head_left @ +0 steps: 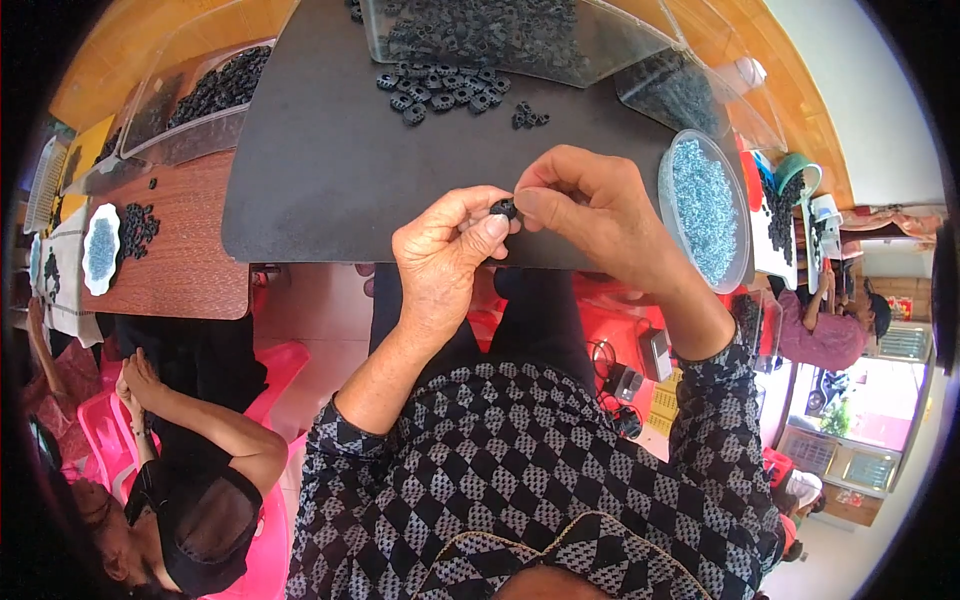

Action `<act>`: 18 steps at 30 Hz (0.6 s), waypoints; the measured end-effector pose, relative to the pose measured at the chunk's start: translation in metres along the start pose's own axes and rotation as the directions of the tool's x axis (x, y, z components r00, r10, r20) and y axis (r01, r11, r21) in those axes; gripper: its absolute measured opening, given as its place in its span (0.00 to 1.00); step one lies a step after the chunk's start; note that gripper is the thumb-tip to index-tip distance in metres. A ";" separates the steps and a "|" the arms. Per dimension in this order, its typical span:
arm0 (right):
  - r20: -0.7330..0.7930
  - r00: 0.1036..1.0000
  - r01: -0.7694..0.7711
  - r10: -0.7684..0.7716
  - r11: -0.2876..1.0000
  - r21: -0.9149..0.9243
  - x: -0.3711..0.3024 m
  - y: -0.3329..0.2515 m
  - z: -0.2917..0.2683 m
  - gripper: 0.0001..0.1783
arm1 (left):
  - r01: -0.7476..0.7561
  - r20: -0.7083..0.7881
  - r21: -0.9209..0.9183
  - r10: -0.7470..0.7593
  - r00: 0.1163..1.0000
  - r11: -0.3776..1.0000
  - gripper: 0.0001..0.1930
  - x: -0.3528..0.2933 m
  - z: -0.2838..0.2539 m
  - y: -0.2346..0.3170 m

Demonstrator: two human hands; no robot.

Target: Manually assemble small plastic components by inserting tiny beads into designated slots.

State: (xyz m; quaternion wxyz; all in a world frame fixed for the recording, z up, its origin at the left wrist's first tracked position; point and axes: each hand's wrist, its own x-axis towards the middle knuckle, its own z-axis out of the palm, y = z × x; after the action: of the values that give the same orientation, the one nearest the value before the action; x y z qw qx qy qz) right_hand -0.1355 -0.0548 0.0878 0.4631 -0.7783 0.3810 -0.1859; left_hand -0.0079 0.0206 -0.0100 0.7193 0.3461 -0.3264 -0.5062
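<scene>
Just past the table's near edge, my left hand (pixel 440 245) pinches a small black plastic part (pixel 503 209) between thumb and fingers. My right hand (pixel 600 210) meets it from the right, thumb and forefinger closed together at the part. Whatever those fingertips hold, if anything, is too small to make out. Farther up the dark tabletop (pixel 330 150) lies a loose pile of black plastic parts (pixel 440 90). A smaller cluster of black pieces (pixel 530 117) sits to its right. Beside my right forearm stands a round clear tub (pixel 745 215) of tiny bluish, shiny pieces (pixel 703 210).
A clear bin (pixel 600 68) of black parts stands at the far edge, with another clear bin (pixel 670 95) to its right. On the left is a brown table (pixel 195 285) with a white scalloped dish (pixel 98 285). A person (pixel 215 500) sits there on a pink chair (pixel 290 370).
</scene>
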 end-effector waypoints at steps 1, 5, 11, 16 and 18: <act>0.027 0.999 -0.020 0.020 1.000 -0.009 0.000 -0.001 -0.002 0.09 | 0.000 0.000 -0.001 0.000 1.000 1.000 0.10 0.000 0.000 0.000; 0.067 0.994 -0.087 0.089 0.996 -0.026 0.000 -0.009 -0.004 0.08 | -0.001 0.004 0.027 0.001 1.000 1.000 0.10 -0.001 -0.001 0.000; 0.088 0.992 -0.078 0.091 0.986 -0.145 0.003 -0.004 -0.007 0.07 | 0.016 0.010 0.105 -0.017 1.000 0.994 0.09 -0.002 0.000 0.002; 0.110 0.992 -0.029 0.053 0.976 -0.214 0.006 -0.003 -0.006 0.06 | 0.021 0.007 0.179 -0.022 1.000 0.984 0.08 -0.002 0.000 0.003; 0.121 0.992 0.003 0.028 0.969 -0.249 0.007 -0.003 -0.008 0.06 | -0.020 0.026 0.206 0.015 1.000 0.978 0.07 -0.003 0.000 0.001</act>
State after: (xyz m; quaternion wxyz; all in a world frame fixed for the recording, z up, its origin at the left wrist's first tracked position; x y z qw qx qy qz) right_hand -0.1347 -0.0645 0.0942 0.3857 -0.8379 0.3767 -0.0854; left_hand -0.0083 0.0234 -0.0093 0.6801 0.4098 -0.3890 -0.4672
